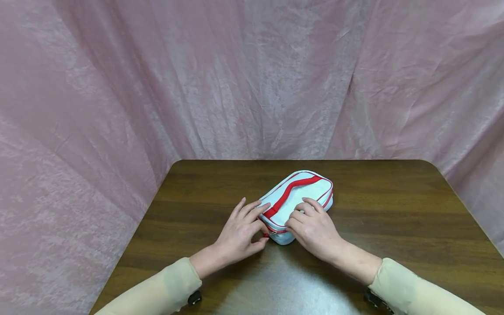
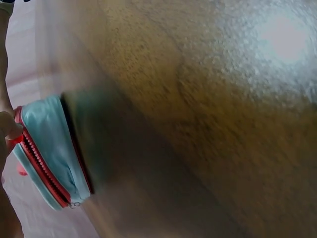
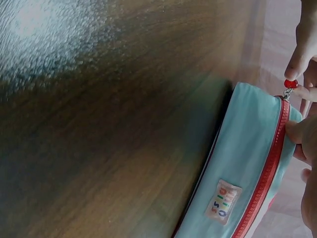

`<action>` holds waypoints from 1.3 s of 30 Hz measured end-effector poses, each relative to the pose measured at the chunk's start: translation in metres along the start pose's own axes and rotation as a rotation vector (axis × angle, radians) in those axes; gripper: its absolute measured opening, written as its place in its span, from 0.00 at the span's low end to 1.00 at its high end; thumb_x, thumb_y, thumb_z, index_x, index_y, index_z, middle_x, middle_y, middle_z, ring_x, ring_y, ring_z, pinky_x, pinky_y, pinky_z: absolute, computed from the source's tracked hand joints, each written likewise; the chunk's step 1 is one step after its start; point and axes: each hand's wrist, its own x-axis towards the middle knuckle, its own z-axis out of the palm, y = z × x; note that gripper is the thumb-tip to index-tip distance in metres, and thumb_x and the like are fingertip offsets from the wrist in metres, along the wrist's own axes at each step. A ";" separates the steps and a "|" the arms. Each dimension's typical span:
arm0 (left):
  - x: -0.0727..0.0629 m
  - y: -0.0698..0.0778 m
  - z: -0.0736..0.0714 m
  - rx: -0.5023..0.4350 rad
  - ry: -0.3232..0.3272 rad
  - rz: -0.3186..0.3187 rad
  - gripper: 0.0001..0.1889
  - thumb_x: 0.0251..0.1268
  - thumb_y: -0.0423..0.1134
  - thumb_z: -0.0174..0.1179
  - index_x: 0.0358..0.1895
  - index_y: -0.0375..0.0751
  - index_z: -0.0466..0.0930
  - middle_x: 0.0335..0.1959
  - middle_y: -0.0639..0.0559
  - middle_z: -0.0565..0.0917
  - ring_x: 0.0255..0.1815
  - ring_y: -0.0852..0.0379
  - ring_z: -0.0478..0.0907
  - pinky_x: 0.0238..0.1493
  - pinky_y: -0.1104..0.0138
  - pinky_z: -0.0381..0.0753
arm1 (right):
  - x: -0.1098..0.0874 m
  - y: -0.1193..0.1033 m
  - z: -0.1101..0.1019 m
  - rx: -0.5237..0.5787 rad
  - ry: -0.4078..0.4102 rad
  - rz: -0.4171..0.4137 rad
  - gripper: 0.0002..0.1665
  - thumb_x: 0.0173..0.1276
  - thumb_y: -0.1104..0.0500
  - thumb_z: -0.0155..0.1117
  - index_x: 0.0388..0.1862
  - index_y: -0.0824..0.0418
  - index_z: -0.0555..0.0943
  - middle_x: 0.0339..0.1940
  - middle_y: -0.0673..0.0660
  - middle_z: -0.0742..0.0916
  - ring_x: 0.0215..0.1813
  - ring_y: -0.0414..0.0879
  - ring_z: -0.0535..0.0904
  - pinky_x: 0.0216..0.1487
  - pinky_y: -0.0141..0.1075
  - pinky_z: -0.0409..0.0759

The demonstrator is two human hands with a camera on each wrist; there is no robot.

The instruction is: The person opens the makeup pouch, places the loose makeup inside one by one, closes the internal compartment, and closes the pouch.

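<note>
A pale blue-white zipped pouch (image 1: 303, 194) with red piping and a red strap handle lies slantwise on the table. At its near left corner, my left hand (image 1: 243, 232) pinches the red bead pull (image 3: 290, 84) of the zipper between thumb and index finger, while its other fingers reach over the lid. My right hand (image 1: 313, 225) holds the pouch along the near right edge, fingers bent on the top and thumb by the zipper seam. In the right wrist view, the red zipper (image 3: 270, 158) runs closed along the side, above a small lettered label (image 3: 224, 202).
The brown wood-grain table (image 1: 197, 188) has rounded far corners. Pink velvet curtains (image 1: 252, 78) hang behind it and at both sides. Light glares off the tabletop near the front, and a dark device sits under each sleeve cuff.
</note>
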 end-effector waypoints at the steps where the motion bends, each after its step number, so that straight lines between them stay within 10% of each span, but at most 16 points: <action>1: 0.000 -0.001 -0.001 -0.002 0.001 -0.009 0.08 0.56 0.44 0.72 0.34 0.53 0.82 0.75 0.48 0.69 0.75 0.43 0.64 0.77 0.41 0.50 | 0.000 0.000 -0.001 -0.002 0.005 0.001 0.15 0.77 0.57 0.54 0.32 0.56 0.84 0.29 0.50 0.83 0.43 0.54 0.80 0.63 0.58 0.73; 39: -0.007 -0.034 -0.003 -0.020 0.011 -0.157 0.06 0.54 0.42 0.71 0.32 0.56 0.83 0.74 0.49 0.71 0.76 0.44 0.64 0.77 0.41 0.51 | -0.010 0.003 -0.012 0.037 0.050 -0.019 0.11 0.73 0.59 0.57 0.30 0.55 0.83 0.28 0.47 0.83 0.48 0.56 0.82 0.65 0.62 0.70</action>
